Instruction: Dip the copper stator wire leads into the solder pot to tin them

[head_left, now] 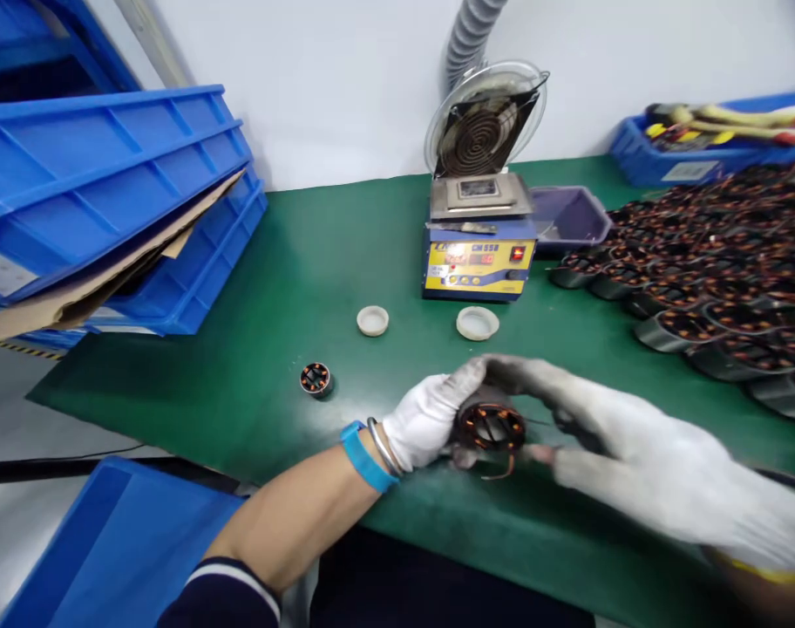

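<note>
My left hand (430,419), in a white glove with bare fingertips, grips a motor stator (492,427) from its left side. The stator is dark, with copper windings round its open end, which faces me. A loose copper wire hangs below it. My right hand (607,436), in a smudged white glove, curves round the stator from the right. Its fingers reach over the far top side, and the slightly blurred thumb is by the lower right rim near the wire. A smaller stator (315,379) stands upright on the green table (293,262), left of my hands.
Two small white dishes (372,321) lie ahead, before a yellow-and-blue solder pot (479,262) with a fume fan (479,135) above. Many stators (685,327) crowd the right. A purple bin (567,218) stands behind. Blue crates (110,174) are stacked at left.
</note>
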The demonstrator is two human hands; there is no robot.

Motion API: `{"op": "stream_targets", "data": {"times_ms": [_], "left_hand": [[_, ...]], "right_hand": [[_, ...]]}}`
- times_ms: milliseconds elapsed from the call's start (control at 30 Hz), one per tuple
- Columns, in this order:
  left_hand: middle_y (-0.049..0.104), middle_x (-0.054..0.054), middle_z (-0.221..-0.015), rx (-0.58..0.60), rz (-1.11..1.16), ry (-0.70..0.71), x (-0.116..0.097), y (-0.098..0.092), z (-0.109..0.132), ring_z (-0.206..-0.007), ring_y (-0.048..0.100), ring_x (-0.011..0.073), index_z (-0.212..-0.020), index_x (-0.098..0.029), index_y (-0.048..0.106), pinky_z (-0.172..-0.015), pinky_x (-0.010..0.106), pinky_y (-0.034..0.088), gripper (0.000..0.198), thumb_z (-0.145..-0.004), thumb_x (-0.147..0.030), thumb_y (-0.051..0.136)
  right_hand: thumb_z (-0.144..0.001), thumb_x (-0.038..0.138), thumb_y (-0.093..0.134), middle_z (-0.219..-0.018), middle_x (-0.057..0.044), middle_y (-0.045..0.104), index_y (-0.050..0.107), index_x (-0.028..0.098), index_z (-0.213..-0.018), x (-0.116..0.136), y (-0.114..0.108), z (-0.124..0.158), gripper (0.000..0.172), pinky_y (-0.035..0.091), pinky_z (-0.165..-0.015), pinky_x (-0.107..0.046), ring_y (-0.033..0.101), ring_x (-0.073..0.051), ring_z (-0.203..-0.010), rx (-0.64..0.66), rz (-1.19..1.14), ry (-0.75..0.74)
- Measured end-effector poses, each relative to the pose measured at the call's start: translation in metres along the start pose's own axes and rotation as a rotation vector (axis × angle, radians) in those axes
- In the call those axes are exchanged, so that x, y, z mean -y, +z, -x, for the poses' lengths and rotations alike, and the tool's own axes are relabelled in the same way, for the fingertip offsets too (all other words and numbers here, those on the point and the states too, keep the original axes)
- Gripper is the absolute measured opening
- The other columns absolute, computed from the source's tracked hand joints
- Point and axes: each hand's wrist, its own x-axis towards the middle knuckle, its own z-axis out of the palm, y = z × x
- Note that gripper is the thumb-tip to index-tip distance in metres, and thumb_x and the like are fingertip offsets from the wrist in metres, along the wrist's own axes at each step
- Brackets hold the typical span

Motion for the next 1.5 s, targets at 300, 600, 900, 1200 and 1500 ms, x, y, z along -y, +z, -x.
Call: {"op": "stream_targets", "data": {"times_ms": [300,600,900,1200,1500], "left_hand": [[0.053,-0.001,-0.055,0.069,-0.185,-0.075,0.013,-0.005,-0.008,-0.045,0.049,0.0109,-0.093,-0.017,0.069,-0.045,0.024,0.039,0.070,-0.092,-0.074,0.027],[0.056,-0.004,-0.054,0.117,-0.400,0.038,-0.009,-0.008,0.008,-0.039,0.050,0.0066,-0.068,-0.018,0.051,-0.040,0.018,0.039,0.056,-0.070,-0.071,0.070],[0.060,-0.004,-0.056,-0.433,0.093,0.467,-0.006,-0.006,-0.008,-0.042,0.056,0.0083,-0.073,-0.018,0.050,-0.043,0.018,0.044,0.050,-0.076,-0.063,0.070],[0.055,-0.004,-0.062,-0.376,-0.125,0.312,0.017,-0.002,-0.023,-0.048,0.052,0.0080,-0.081,-0.019,0.051,-0.046,0.019,0.040,0.041,-0.083,-0.059,0.062],[0.062,-0.001,-0.077,-0.287,-0.367,0.325,0.028,-0.005,-0.032,-0.070,0.058,0.0124,-0.094,-0.020,0.059,-0.070,0.027,0.051,0.024,-0.084,-0.040,0.066]], "right_hand": [[-0.085,0.030,0.059,-0.118,-0.011,0.065,0.056,0.025,-0.129,0.004,0.025,-0.004,0.045,0.062,-0.089,-0.035,0.068,-0.025,-0.108,-0.165,0.017,-0.266],[-0.075,0.039,0.066,-0.117,-0.008,0.068,0.056,0.025,-0.113,-0.005,0.027,-0.001,0.042,0.063,-0.088,-0.036,0.072,-0.023,-0.099,-0.384,0.009,0.017],[-0.050,0.042,0.067,-0.107,-0.004,0.072,0.068,0.027,-0.095,0.015,0.019,-0.008,0.047,0.062,-0.087,-0.037,0.072,-0.024,-0.090,-0.311,-0.260,0.462],[-0.062,0.046,0.067,-0.114,-0.003,0.070,0.059,0.032,-0.122,-0.007,-0.006,-0.041,0.062,0.054,-0.093,-0.045,0.067,-0.030,-0.107,-0.267,0.121,0.785],[-0.075,0.044,0.066,-0.109,-0.005,0.070,0.055,0.028,-0.127,-0.025,-0.025,-0.093,0.056,0.052,-0.081,-0.037,0.068,-0.027,-0.098,0.163,0.403,0.766]]}}
